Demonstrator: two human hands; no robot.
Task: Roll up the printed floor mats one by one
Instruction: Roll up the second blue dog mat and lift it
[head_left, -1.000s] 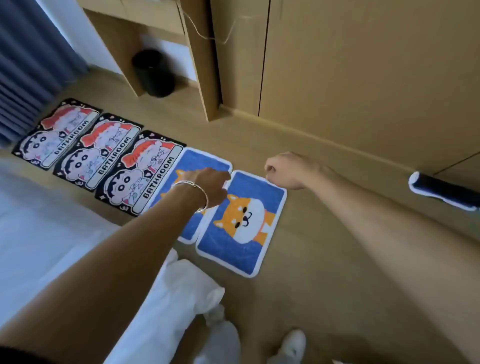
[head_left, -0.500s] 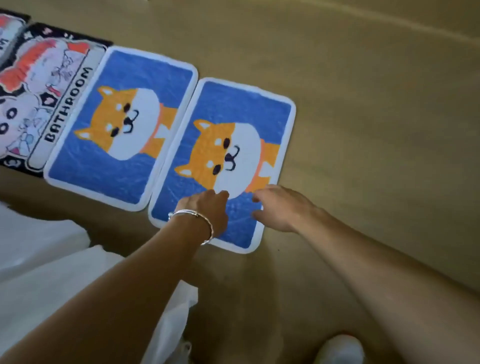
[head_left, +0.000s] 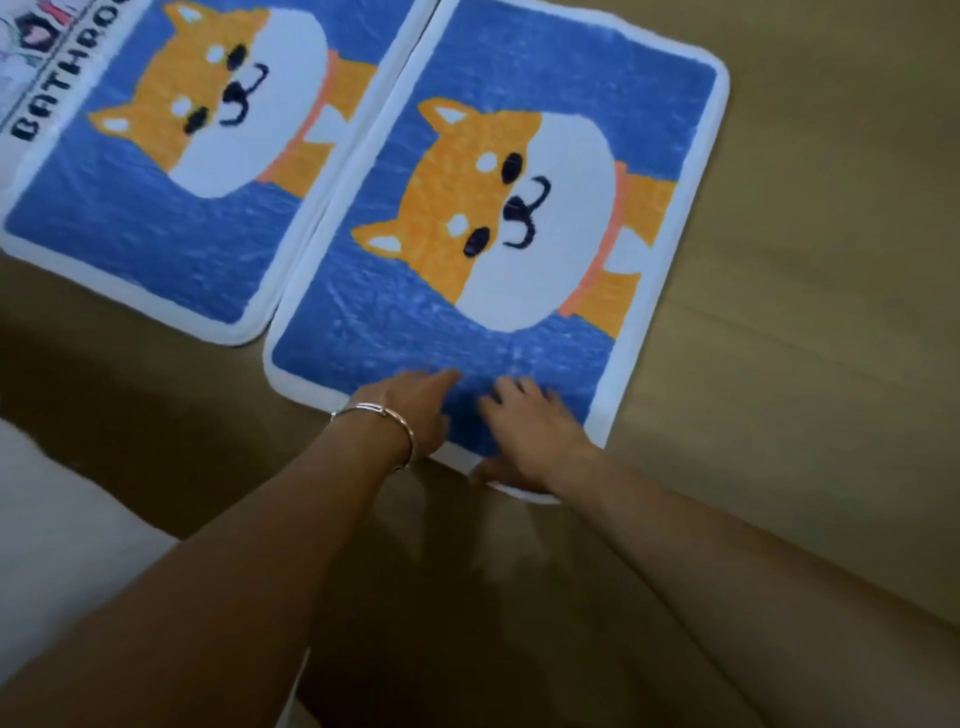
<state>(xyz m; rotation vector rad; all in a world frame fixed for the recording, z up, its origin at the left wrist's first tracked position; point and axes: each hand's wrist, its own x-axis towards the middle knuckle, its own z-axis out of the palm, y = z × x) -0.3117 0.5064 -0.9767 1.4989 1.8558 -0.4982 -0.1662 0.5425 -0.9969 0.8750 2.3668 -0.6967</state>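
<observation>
left hand (head_left: 410, 410): fingers straight and flat on the pile, holds nothing; thin silver bangle (head_left: 384, 413) on the wrist.
right hand (head_left: 524, 431): just beside the left, fingers spread flat on the pile, thumb down at the white border. No closed grip visible; can't tell if the thumb is hooked under the edge.
near edge: both hands sit on the near short end of the mat, left hand about mid-edge, right hand toward the right corner.
target: blue rectangular plush mat with orange-and-white dog print and white border (head_left: 498, 249), flat and fully unrolled on the tan wood-look floor (head_left: 779, 364).
direction: the mat's whole length lies ahead of the hands, away from the person.
long axis: runs near to far, leaning a little to the right.
judgement: roll likely starts at this near end and travels forward along the long axis; hands are equally near, right one better placed to lift the corner.
risk: roll may skew, since the hands crowd one half of the edge.
next mat: matching blue dog-print mat (head_left: 171, 171) to the left, long sides touching or nearly so, flat.
far left: black-bordered "BATHROOM" mat (head_left: 31, 78), only a corner in view.
</observation>
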